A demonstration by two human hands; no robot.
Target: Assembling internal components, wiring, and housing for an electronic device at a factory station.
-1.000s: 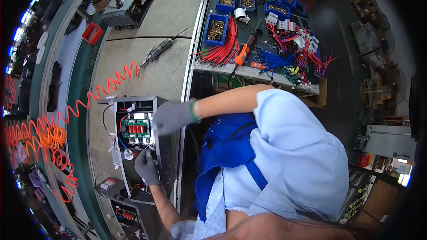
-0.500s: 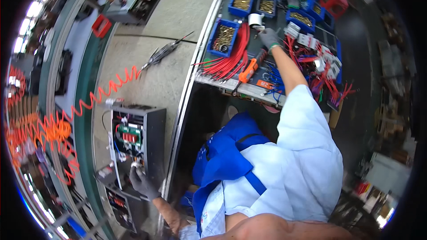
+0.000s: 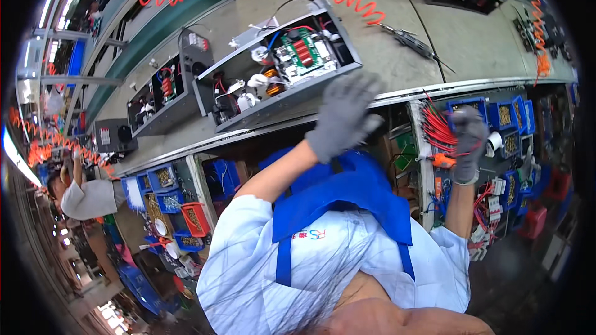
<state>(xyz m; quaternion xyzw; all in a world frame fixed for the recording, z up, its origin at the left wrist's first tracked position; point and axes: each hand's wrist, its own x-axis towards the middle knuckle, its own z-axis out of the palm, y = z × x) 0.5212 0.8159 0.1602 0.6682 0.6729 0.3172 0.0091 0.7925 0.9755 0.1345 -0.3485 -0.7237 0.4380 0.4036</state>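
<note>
My left hand (image 3: 347, 115), in a grey glove, is over the bench's front edge beside the right end of an open metal case (image 3: 292, 91). Its fingers are spread and hold nothing. Inside the case are a green circuit board (image 3: 313, 58), a copper-coloured coil (image 3: 273, 80) and white connectors. My right hand (image 3: 470, 142), also gloved, is over the side table at the right, next to a bundle of red wires (image 3: 437, 129) and an orange-handled tool (image 3: 442, 160). Its fingers are curled; what they hold, if anything, is blurred.
A grey air screwdriver (image 3: 406, 42) on a coiled orange hose (image 3: 347, 0) lies on the bench. Other cases (image 3: 167, 102) stand left and far right. Blue bins (image 3: 504, 115) of small brass parts fill the side table. Another person (image 3: 93, 198) is at the far left.
The view has swung round toward the bench. My left hand has left the inside of the case and opened. My right hand has drawn back from beside the white roll toward the red wires.
</note>
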